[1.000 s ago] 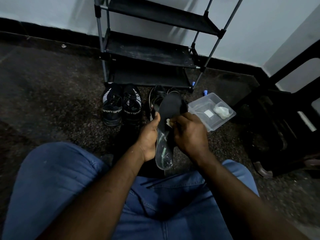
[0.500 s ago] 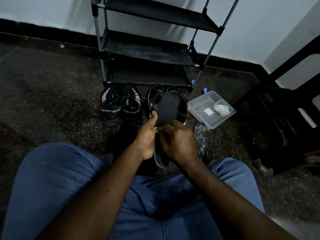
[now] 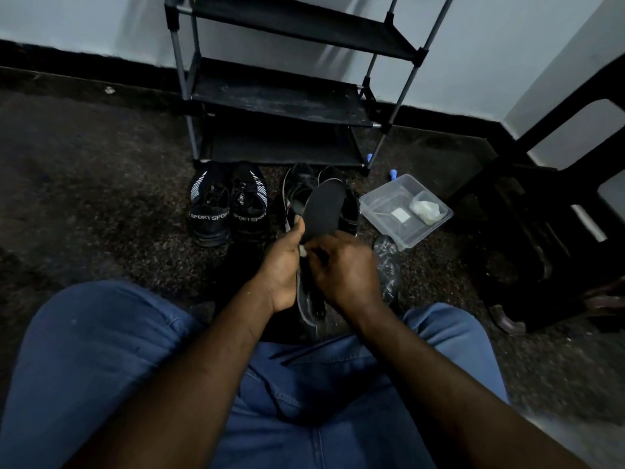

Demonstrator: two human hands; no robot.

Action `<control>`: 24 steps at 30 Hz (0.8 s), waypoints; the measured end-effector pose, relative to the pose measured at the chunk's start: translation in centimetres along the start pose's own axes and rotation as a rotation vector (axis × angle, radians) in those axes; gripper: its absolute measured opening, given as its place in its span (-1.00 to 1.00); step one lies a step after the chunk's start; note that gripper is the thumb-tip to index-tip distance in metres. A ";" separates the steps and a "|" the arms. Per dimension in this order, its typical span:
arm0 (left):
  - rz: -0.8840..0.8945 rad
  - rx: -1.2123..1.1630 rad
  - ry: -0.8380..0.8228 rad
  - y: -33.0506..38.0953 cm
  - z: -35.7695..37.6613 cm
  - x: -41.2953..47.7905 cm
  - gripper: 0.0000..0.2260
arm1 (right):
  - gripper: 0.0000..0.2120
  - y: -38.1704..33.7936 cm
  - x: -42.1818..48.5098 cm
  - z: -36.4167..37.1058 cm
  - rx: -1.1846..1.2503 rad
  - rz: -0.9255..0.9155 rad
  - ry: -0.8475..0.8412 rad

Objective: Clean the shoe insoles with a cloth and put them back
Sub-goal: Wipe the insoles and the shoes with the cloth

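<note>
Black trainers [image 3: 228, 206] stand at 10 o'clock from the hands, untouched. The left hand [image 3: 284, 265] grips the left edge of the dark insole [image 3: 325, 207], thumb raised along the rim. The insole's long axis runs from 6 o'clock at the lap to 12 o'clock. The right hand [image 3: 345, 270] is curled over its middle and pinches a pale cloth [image 3: 303, 251] against the face. It is judged the nearer hand for wiping along that axis. What looks like a second insole [image 3: 387, 262] lies on the floor at 3 o'clock, beside a clear tub [image 3: 382, 204].
</note>
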State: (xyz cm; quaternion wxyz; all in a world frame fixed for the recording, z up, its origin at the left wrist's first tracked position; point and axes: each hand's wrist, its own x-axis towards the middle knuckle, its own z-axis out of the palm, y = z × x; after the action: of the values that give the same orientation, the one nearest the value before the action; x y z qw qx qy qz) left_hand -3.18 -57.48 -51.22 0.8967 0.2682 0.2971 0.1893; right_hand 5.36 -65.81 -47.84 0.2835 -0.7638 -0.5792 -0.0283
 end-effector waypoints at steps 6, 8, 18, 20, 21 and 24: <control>0.000 -0.025 0.002 0.4 -0.1 -0.4 -0.39 | -0.89 -0.4 0.1 0.3 -0.045 -0.021 0.023; 0.017 -0.029 0.016 0.6 -0.3 -0.2 -0.40 | -0.86 -1.0 -0.9 0.4 -0.021 -0.077 -0.011; 0.006 -0.027 -0.045 0.4 0.3 -0.8 -0.40 | -0.74 -0.2 1.0 -0.2 -0.128 0.006 -0.021; 0.031 -0.038 -0.012 0.6 0.0 -0.7 -0.41 | -0.76 -0.8 -0.1 0.1 -0.103 -0.046 -0.012; 0.048 -0.042 0.006 0.8 -0.2 -0.5 -0.42 | -0.77 -1.2 -0.6 0.2 -0.099 -0.074 -0.016; 0.056 -0.027 0.030 1.0 -0.2 -0.5 -0.40 | -0.75 -1.3 -0.4 0.0 -0.159 -0.085 -0.039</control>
State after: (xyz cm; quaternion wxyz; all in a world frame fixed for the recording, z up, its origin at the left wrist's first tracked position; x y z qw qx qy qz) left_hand -3.86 -56.85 -50.61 0.8899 0.2615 0.3005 0.2221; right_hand 4.07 -65.96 -47.45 0.2089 -0.7590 -0.6125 -0.0712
